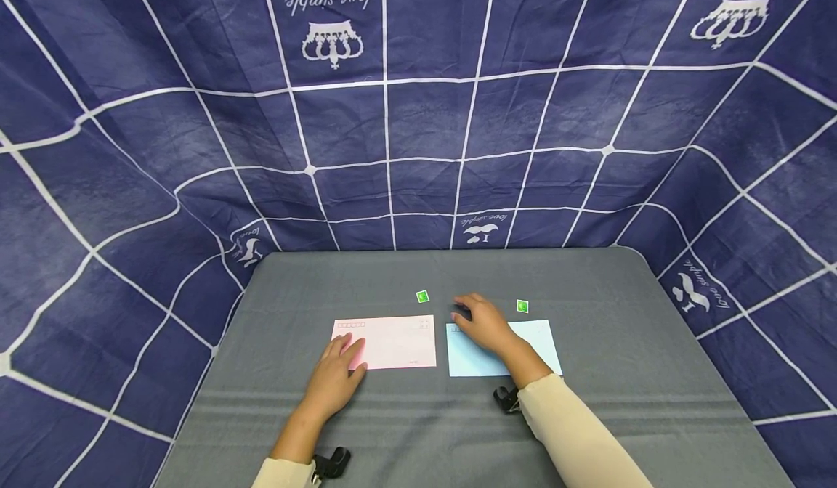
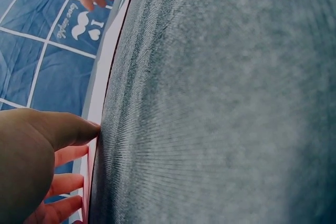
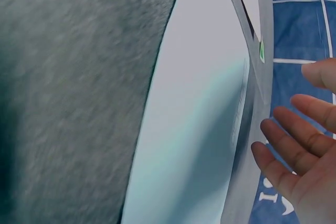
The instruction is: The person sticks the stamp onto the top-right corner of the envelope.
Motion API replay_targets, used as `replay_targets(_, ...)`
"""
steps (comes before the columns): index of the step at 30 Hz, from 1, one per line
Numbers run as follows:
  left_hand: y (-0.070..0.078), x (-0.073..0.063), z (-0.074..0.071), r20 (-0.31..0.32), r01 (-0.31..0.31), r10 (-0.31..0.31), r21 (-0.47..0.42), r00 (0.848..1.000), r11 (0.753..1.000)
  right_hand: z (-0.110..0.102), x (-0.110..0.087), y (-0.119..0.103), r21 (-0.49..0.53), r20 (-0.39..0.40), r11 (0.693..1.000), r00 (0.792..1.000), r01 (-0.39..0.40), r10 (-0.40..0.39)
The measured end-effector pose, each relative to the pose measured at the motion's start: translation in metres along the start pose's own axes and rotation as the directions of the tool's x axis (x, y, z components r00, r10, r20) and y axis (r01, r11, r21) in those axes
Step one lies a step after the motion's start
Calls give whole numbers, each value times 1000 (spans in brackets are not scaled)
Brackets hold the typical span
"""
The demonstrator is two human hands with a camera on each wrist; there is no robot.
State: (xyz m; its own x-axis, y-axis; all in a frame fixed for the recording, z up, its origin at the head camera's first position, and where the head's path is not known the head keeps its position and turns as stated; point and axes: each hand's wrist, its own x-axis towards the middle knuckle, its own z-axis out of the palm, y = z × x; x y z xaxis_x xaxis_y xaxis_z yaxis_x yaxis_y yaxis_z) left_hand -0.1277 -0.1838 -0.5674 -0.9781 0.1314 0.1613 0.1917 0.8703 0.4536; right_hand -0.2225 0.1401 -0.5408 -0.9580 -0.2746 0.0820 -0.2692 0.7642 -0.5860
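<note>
Softly pink envelope (image 1: 399,343) beside pale blue envelope (image 1: 471,359)

Two envelopes (image 1: 400,343) (image 1: 472,361), one pink, one blue; two green stamps (image 1: 422,296) (image 1: 522,306); two hands (image 1: 333,377) (image 1: 485,324); two sleeves (image 1: 284,475) (image 1: 578,430); one grey table (image 1: 608,292).

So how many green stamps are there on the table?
2. One stamp lies just beyond the pink envelope, near its right end; the other stamp lies just beyond the blue envelope. Any beneath the envelopes would be hidden.
</note>
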Motion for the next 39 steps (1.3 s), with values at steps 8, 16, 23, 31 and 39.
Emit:
replay_targets(8, -1, 0, 0, -1, -3, 3, -9, 1000, 1000, 8, 10, -5, 38, -4, 999, 1000, 13, -13)
replay_targets(16, -2, -1, 1, -17, -14, 14, -15, 1000, 1000, 15, 17, -7, 39, 14, 999, 1000, 17, -18)
replay_targets(23, -4, -4, 5, -11, -19, 19, -27, 1000, 999, 22, 19, -10, 30, 40, 999, 999, 16, -17)
replay_targets(31, -5, -3, 5, -33, -35, 34, -26, 999, 999, 26, 33, -11, 89, 27, 996, 1000, 11, -13)
replay_targets(39, -5, 0, 5, -31, -30, 30, -30, 999, 999, 28, 47, -12, 54, 55, 998, 998, -25, 22)
